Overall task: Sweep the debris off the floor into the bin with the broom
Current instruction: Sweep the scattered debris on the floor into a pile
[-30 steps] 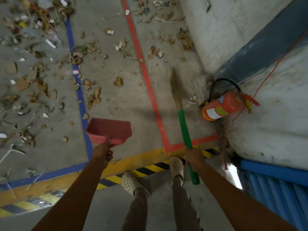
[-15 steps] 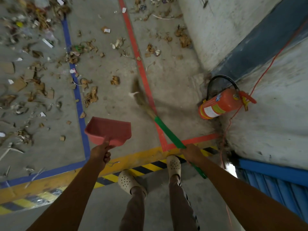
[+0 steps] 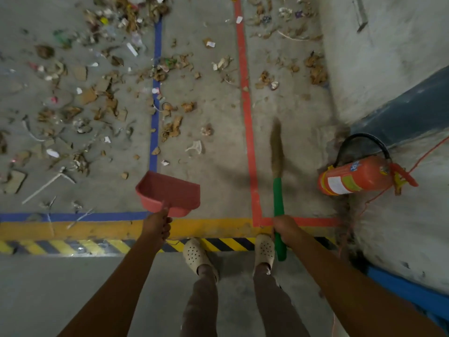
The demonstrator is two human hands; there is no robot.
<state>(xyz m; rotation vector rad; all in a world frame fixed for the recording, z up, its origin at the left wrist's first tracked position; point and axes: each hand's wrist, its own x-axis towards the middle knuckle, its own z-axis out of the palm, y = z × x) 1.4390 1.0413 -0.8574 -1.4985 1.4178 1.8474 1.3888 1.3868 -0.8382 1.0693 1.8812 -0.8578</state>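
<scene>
1. Just to the right of the red floor line, the broom is held pointing away from the feet. Its blurred bristle end is over bare concrete, and its green handle runs back to the right hand, whose fingers are wrapped around the handle near its lower end.
2. Little is reached from there. The debris is spread mostly to the left, on both sides of the blue line, with a thinner scatter further ahead along the red line. Each stroke is best begun beyond a cluster and drawn leftward and back, so that pieces are gathered rather than flung.
3. The bristles are best kept low and pressed lightly. The dry leaves and paper scraps are judged light and easily scattered by a fast flick.
4. The red dustpan is taken here as the bin, since no other is seen. It is gripped by its handle in the left hand, fingers curled around it, and appears to be held above the floor. Its lip should be set flat on the concrete, mouth facing the pile, before anything is swept in.
5. The long sticks at the far left are better turned lengthwise first.
6. The fire extinguisher and the thin red cable by the wall on the right should be avoided on any swing to that side.
</scene>
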